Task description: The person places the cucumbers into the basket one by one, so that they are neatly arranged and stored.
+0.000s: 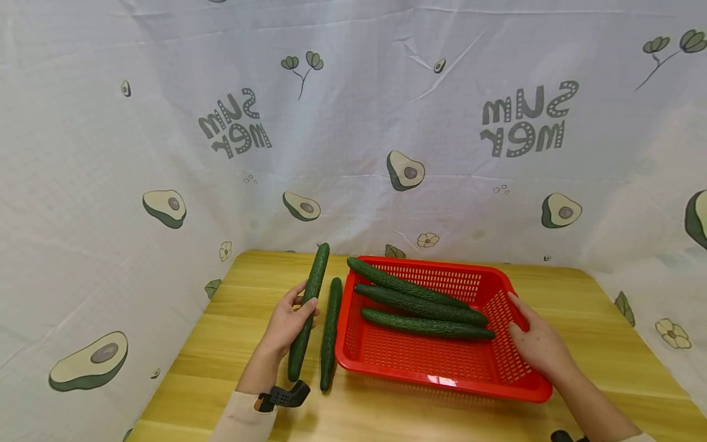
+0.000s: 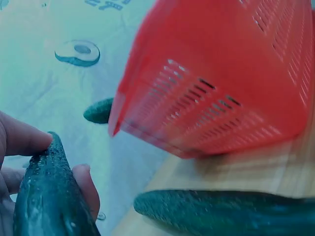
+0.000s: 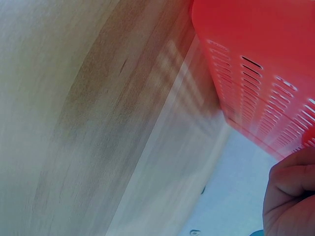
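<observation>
My left hand (image 1: 289,319) grips a long dark green cucumber (image 1: 309,313) around its middle, thumb on one side and fingers on the other. In the left wrist view that same cucumber (image 2: 54,196) shows at the lower left between the fingers. A second cucumber (image 1: 331,334) lies on the table between this hand and a red plastic basket (image 1: 442,383). Three more cucumbers rest in the basket: a back one (image 1: 405,285), a middle one (image 1: 420,305) and a front one (image 1: 428,326). My right hand (image 1: 538,341) holds the basket's right rim, thumb on the inner side.
The basket stands on a wooden table (image 1: 221,344) and has slotted walls. Behind and beside the table hangs a white cloth (image 1: 342,135) printed with avocados and flowers. One cucumber tip (image 2: 100,111) pokes past the basket rim in the left wrist view.
</observation>
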The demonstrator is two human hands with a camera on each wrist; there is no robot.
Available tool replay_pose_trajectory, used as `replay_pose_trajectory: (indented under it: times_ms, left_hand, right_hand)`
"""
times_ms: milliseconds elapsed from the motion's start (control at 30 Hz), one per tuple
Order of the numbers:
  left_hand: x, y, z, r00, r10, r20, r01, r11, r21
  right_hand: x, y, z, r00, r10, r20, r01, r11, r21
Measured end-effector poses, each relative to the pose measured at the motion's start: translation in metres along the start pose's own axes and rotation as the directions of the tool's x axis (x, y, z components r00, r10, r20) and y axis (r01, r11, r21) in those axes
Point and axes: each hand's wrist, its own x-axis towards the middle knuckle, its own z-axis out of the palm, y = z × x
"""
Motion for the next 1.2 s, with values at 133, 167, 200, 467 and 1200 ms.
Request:
replay_pose_trajectory:
  times_ms: [133,167,200,467,1200]
  left_hand:
    - [-0.002,0.008,0.003,0.999,0.035,0.020,-0.035,0.999,0.004]
    - [-0.002,0.010,0.003,0.999,0.042,0.029,-0.043,0.999,0.004]
    - [-0.003,0.012,0.004,0.998,0.049,0.039,-0.049,0.999,0.004]
    - [-0.008,0.029,0.008,0.980,0.114,0.165,-0.117,0.993,0.009]
    - [-0.004,0.081,0.052,0.846,0.174,0.505,-0.313,0.928,0.204]
  right_hand:
    - [0.000,0.000,0.000,1.000,-0.005,-0.006,0.005,1.000,-0.012]
    - [0.000,0.000,0.000,1.000,-0.006,-0.007,0.006,1.000,-0.013]
    - [0.000,0.001,0.000,1.000,-0.007,-0.007,0.007,1.000,-0.013]
    - [0.000,0.001,0.001,1.000,-0.002,-0.005,0.002,1.000,-0.002]
    - [-0.002,0.002,0.001,1.000,-0.011,-0.006,0.011,1.000,0.022]
